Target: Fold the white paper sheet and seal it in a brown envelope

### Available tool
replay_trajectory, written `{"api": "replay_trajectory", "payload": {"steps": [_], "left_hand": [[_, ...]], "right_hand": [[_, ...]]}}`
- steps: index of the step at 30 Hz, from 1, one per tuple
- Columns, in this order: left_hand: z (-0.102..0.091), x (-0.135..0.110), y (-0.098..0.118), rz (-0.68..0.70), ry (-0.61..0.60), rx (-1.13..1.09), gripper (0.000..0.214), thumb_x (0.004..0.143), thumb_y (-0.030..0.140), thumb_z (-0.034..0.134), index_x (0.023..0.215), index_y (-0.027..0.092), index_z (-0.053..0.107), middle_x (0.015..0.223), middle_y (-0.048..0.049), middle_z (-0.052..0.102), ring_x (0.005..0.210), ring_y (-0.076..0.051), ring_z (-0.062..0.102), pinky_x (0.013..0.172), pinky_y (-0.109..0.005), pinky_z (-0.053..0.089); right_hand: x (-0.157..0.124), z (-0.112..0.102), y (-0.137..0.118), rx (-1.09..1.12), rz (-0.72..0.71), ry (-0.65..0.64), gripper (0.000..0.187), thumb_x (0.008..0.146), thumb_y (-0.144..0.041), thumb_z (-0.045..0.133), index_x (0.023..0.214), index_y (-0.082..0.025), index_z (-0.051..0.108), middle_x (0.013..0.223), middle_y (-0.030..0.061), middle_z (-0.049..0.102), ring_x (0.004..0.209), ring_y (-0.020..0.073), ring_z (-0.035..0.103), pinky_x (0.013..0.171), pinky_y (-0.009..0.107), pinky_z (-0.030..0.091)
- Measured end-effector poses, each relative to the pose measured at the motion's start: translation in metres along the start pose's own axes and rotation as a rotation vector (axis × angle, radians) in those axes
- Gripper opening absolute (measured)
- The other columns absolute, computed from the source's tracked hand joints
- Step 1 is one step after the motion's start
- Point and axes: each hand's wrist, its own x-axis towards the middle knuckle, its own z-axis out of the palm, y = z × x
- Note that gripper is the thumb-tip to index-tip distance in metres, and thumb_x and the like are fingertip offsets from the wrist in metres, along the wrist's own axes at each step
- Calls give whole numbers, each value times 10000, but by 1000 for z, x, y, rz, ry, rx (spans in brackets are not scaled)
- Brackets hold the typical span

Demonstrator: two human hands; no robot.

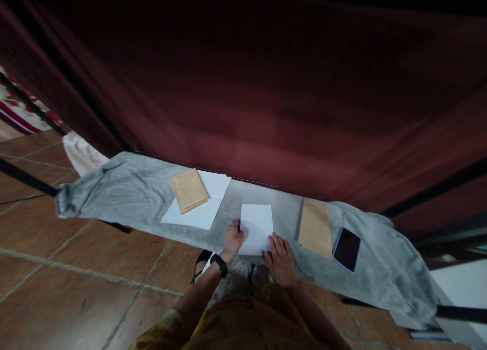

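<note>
The fingers of the left hand (233, 237) were curled in at the left edge of a plain white paper (257, 228); whether they pinched that edge or only rested against it could not be told. The right hand (281, 258) lay palm down, its fingers extended and a little apart, the tips touching the paper near its lower right corner. The paper lay flat between the two hands, its long sides running away from the person, on the grey, cloth-covered worktop (233, 200). A black band (219, 265) circled the left wrist.

To the left of the paper, apart from it, a larger white sheet (201, 215) lay spread with a crease across it, and a folded brown paper (189, 190) rested at an angle on top of that sheet. To the right, a flat brown piece (315, 228) lay lengthwise, and just beside it was a phone (347, 249) with a dark screen and a pale purple rim.

The cloth bunched and wrinkled towards both ends of the narrow worktop. Behind the far edge hung a dark red fabric (266, 111), and below stretched a brown tiled floor (68, 294) with pale joints.
</note>
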Motion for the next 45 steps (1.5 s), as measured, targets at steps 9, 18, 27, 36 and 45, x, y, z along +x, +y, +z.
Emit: {"api": "replay_trajectory", "payload": {"steps": [9, 18, 27, 36, 45], "left_hand": [[2, -7, 0, -13, 45, -395, 478, 687, 40, 596, 1138, 178, 669, 926, -30, 708, 872, -184, 670, 829, -325, 537], [-25, -30, -20, -240, -314, -946, 468, 649, 173, 687, 1116, 160, 662, 860, -45, 746, 737, -166, 687, 673, -270, 521], [-19, -24, -22, -114, -272, -797, 423, 709, 238, 711, 1124, 175, 657, 955, -45, 724, 726, -156, 683, 696, -289, 552], [-11, -22, 2, 96, -69, -39, 515, 864, 135, 548, 1377, 168, 568, 1016, -97, 744, 910, -227, 690, 898, -348, 502], [-8, -22, 9, 24, -74, 113, 539, 922, 205, 554, 1456, 166, 493, 1073, -130, 744, 959, -246, 703, 866, -329, 490]], "right_hand": [[-4, -6, 11, 210, -67, 12, 572, 1020, -377, 474, 1557, -195, 400, 1566, 124, 481, 1454, 271, 439, 1210, 512, 349], [9, -8, 24, 581, 115, 91, 518, 867, -113, 473, 1334, -251, 650, 1363, 65, 674, 1261, 208, 629, 1104, 409, 505], [30, -2, 16, 397, 307, 113, 219, 940, -281, 522, 877, -207, 718, 920, 92, 784, 897, 234, 724, 872, 345, 548], [39, 1, 9, 315, 402, 119, 294, 969, -291, 438, 1108, -218, 687, 842, 43, 773, 774, 221, 729, 737, 306, 520], [41, -2, -2, 142, 424, 69, 452, 982, -246, 446, 1410, -125, 532, 1141, 145, 752, 1054, 273, 689, 972, 383, 428]]}}
